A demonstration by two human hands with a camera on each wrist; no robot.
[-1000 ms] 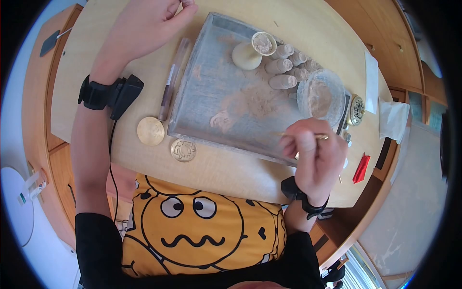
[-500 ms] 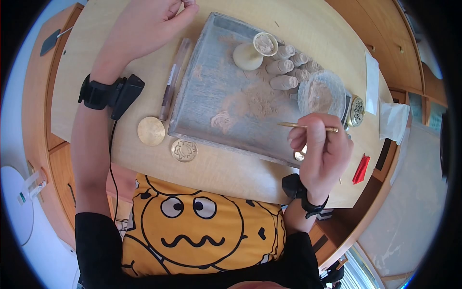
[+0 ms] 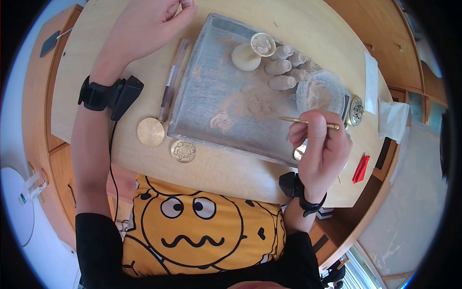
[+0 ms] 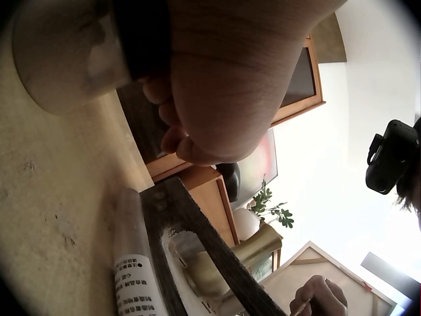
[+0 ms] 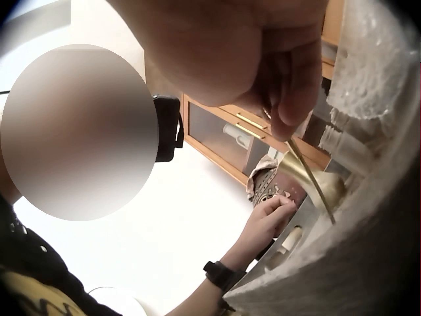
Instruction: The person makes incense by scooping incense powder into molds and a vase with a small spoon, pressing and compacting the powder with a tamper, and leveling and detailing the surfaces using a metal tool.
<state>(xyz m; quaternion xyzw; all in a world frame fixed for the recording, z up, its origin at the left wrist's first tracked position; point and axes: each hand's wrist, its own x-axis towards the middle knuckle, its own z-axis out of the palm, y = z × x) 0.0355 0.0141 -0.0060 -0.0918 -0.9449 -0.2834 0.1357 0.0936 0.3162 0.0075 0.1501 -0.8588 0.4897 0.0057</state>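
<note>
My right hand (image 3: pixel 322 144) pinches a slim brass stick (image 3: pixel 303 120) with a knobbed end, over the right part of a grey tray (image 3: pixel 202 101) dusted with tan powder. The stick points left, its tip beside a powder patch (image 3: pixel 260 98). A small round brass piece (image 3: pixel 299 152) shows partly behind this hand. My left hand (image 3: pixel 144 26) lies beyond the tray's left side, its fingertips cut off in the head view. In the left wrist view, its fingers are loosely curled near a jar (image 4: pixel 69 56) with a black lid; nothing shows in them.
On the tray stand a brass vase-shaped vessel (image 3: pixel 246 57), several small powdery bottles (image 3: pixel 278 66) and a clear tub of powder (image 3: pixel 321 94). A long tube (image 3: pixel 173 79), a plain brass disc (image 3: pixel 150 131) and a patterned one (image 3: pixel 184 151) lie left and front. A red pouch (image 3: pixel 361 168) lies right.
My right hand has shifted slightly right from a second ago, and the stick, blurred and mostly hidden then, shows clearly. Since half a second ago its tip has moved toward the powder. My left hand stays.
</note>
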